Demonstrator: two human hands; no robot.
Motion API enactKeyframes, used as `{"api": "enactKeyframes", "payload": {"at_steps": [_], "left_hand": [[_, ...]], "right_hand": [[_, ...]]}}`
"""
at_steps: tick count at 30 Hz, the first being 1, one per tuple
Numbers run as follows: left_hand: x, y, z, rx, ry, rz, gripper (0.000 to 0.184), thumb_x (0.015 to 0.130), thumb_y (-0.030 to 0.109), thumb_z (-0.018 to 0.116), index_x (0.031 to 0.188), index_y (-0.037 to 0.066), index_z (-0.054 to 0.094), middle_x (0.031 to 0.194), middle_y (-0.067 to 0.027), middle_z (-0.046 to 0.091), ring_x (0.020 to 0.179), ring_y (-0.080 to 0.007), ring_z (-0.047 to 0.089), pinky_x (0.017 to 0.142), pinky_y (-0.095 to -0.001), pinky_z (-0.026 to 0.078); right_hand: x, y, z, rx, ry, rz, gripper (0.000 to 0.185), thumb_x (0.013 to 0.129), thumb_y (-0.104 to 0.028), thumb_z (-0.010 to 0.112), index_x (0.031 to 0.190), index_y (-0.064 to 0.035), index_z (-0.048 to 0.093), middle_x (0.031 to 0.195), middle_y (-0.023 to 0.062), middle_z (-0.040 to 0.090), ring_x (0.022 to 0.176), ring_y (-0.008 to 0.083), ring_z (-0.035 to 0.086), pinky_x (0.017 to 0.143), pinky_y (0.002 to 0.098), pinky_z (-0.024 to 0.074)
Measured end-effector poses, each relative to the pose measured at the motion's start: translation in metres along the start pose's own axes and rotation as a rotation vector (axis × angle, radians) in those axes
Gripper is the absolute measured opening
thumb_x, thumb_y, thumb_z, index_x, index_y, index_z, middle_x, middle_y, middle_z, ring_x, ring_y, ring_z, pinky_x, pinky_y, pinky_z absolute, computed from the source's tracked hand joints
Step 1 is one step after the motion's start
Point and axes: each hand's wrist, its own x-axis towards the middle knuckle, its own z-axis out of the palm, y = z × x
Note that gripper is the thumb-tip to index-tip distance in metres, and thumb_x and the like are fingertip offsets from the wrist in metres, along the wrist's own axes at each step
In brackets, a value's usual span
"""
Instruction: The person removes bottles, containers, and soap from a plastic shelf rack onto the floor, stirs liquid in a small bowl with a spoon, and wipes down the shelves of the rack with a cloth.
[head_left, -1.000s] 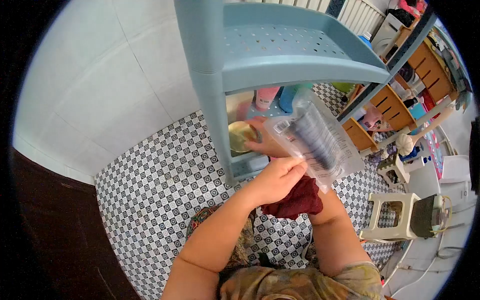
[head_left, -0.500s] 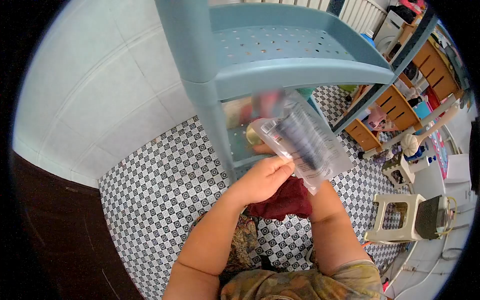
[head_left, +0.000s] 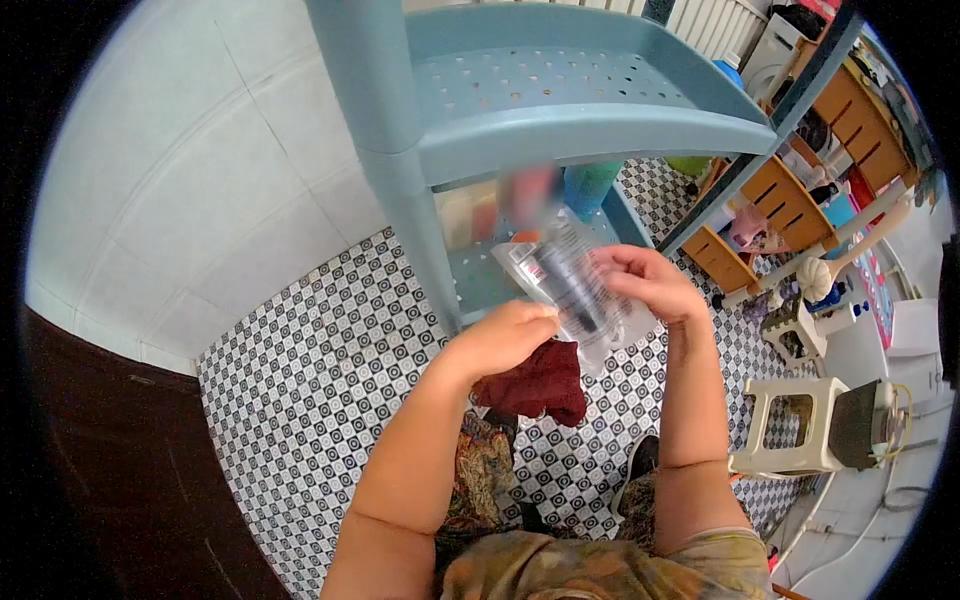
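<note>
A clear plastic bag (head_left: 610, 330) with printed text and a dark item inside hangs in front of the blue-grey shelf rack (head_left: 590, 130). My left hand (head_left: 510, 338) pinches the bag's lower left edge, and a dark red cloth (head_left: 540, 385) hangs from the same hand. On the other side, my right hand (head_left: 650, 280) has its fingers curled over the bag's upper right part. Behind the bag, on the lower shelf, stand a teal container (head_left: 592, 185), a blurred red and dark item (head_left: 532, 195) and a pale pack (head_left: 465, 215).
White tiled wall (head_left: 200, 130) runs along the left, above a dark brown panel (head_left: 110, 450). A cream stool (head_left: 790, 430) stands on the patterned tile floor (head_left: 320, 400) at right. Farther back are wooden crates (head_left: 790, 205) with assorted goods and a white appliance (head_left: 775, 60).
My right hand has come out from behind the bag, away from the lower shelf, to the bag's right side. The bag and cloth have shifted slightly left; the round gold item no longer shows.
</note>
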Motion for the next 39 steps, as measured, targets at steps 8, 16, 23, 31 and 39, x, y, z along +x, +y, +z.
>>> {"api": "enactKeyframes", "payload": {"at_steps": [8,16,23,31,39], "left_hand": [[-0.001,-0.003,0.003,0.305,-0.297,0.041,0.034,0.088,0.026,0.038,0.098,0.000,0.058,0.092,-0.0141,0.061,0.086,-0.0188,0.057,0.079,-0.0302,0.042],[0.005,-0.009,0.029,0.504,-0.499,0.001,0.031,0.085,0.022,0.039,0.089,-0.002,0.057,0.086,-0.0193,0.059,0.082,-0.0294,0.057,0.074,-0.0365,0.043],[0.004,-0.010,0.029,0.510,-0.481,0.047,0.031,0.085,0.023,0.037,0.079,-0.003,0.053,0.075,-0.0238,0.055,0.069,-0.0356,0.054,0.065,-0.0411,0.042],[0.006,-0.010,0.033,0.559,-0.466,0.036,0.029,0.085,0.020,0.038,0.083,-0.004,0.054,0.082,-0.0249,0.056,0.078,-0.0366,0.056,0.070,-0.0406,0.043],[0.005,-0.018,0.038,0.547,-0.385,0.017,0.025,0.083,0.017,0.039,0.092,-0.002,0.053,0.090,-0.0247,0.056,0.085,-0.0366,0.055,0.076,-0.0387,0.043]], "right_hand": [[0.043,0.005,0.007,0.040,0.144,0.028,0.017,0.077,-0.009,0.057,0.090,0.0016,0.059,0.077,0.0014,0.061,0.067,0.0082,0.055,0.061,0.0213,0.0444],[0.104,0.033,0.059,-0.588,0.187,-0.017,0.017,0.070,-0.017,0.058,0.078,-0.0025,0.063,0.065,0.0073,0.061,0.058,0.0145,0.057,0.056,0.0272,0.0444],[0.143,0.076,0.073,-0.922,0.179,0.070,0.019,0.067,-0.019,0.053,0.072,-0.0045,0.064,0.065,0.0142,0.061,0.060,0.0254,0.059,0.058,0.0329,0.0461],[0.142,0.057,0.083,-0.898,0.089,0.115,0.015,0.067,-0.019,0.054,0.070,-0.0095,0.066,0.069,0.0132,0.062,0.071,0.0239,0.060,0.061,0.0318,0.0464],[0.132,0.047,0.107,-1.247,0.184,0.051,0.019,0.068,-0.019,0.060,0.083,-0.0068,0.063,0.086,0.0150,0.061,0.081,0.0282,0.059,0.071,0.0381,0.0453]]}}
